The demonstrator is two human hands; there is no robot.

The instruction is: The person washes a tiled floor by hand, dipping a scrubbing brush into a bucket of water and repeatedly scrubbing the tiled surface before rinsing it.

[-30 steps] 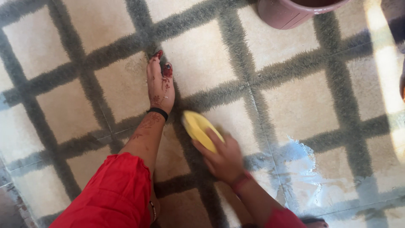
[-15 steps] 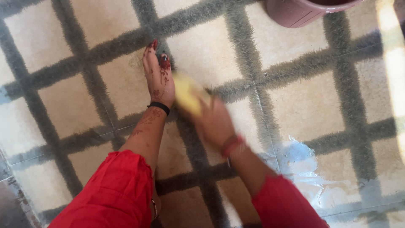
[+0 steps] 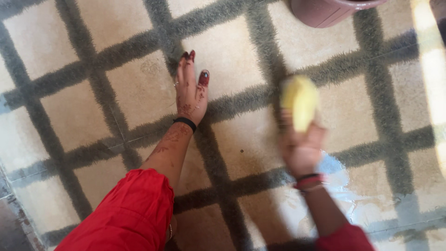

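The right hand (image 3: 302,148) is gripping a yellow scrubbing brush (image 3: 299,102) by its rear end, fingers curled tight around it, pressing it onto the cream-and-grey checked rug (image 3: 116,93) just above a wet, glistening patch (image 3: 344,186). The left hand (image 3: 191,90) is lying flat on the pile, fingers together and holding nothing. The brush is looking light and stiff, likely slippery when wet, so a firm wrap around its back seems best. A pink bucket (image 3: 325,10) is standing at the top edge
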